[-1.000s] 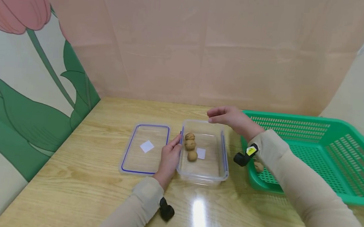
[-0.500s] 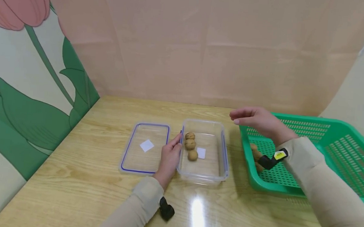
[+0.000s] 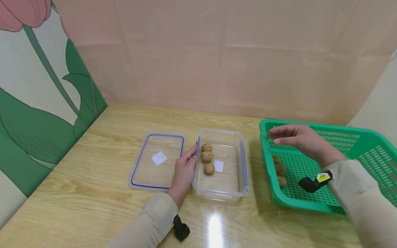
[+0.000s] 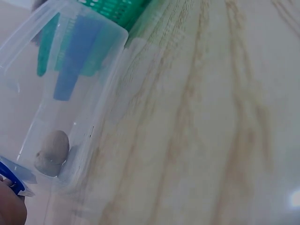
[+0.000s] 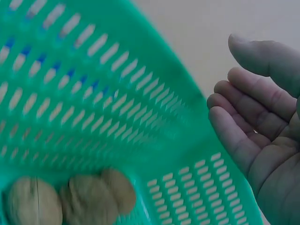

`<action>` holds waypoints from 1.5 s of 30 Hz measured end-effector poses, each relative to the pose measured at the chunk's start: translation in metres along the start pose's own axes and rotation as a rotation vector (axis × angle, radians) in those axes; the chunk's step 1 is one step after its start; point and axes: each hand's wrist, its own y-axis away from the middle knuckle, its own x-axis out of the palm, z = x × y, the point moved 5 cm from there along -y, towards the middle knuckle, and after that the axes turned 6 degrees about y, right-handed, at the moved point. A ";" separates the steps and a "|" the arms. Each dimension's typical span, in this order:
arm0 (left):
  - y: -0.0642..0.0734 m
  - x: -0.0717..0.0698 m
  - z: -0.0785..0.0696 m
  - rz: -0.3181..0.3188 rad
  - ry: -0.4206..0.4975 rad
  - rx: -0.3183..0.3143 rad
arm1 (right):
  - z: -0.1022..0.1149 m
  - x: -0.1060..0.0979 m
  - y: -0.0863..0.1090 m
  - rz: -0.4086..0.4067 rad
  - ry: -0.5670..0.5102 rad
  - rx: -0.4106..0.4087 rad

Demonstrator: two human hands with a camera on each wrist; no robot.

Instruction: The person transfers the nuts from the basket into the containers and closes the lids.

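A clear plastic food container [image 3: 227, 184] with blue seals on its side flaps stands in the middle of the table. Along its left side lie three walnuts [image 3: 206, 157], beside a white paper square. My left hand [image 3: 184, 170] rests against the container's left wall with fingers extended; the left wrist view catches only a fingertip beside the blue-edged flap. Over the left part of a green plastic basket [image 3: 277, 195] hovers my right hand [image 3: 306, 141], palm bare and fingers loosely bent in the right wrist view. Several walnuts [image 5: 89, 199] sit below it against the basket's side.
Left of the container, the blue-rimmed clear lid [image 3: 147, 174] lies flat, with a white square [image 3: 159, 158] on it. A pinkish sheet [image 3: 222, 64] covers the wall behind the wooden table [image 3: 88, 200]. The basket's raised rim borders the right side.
My right hand has moved right, from above the container's far edge to over the basket, uncovering walnuts there. The left hand has stayed at the container.
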 end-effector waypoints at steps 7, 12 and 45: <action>-0.002 0.000 0.006 -0.010 -0.005 0.028 | -0.022 -0.003 0.002 0.033 0.044 0.035; -0.001 0.000 0.004 -0.007 0.003 0.031 | -0.039 0.001 -0.002 0.069 0.036 0.054; 0.001 0.000 0.003 -0.036 0.018 0.064 | -0.074 0.023 -0.009 0.135 0.243 0.158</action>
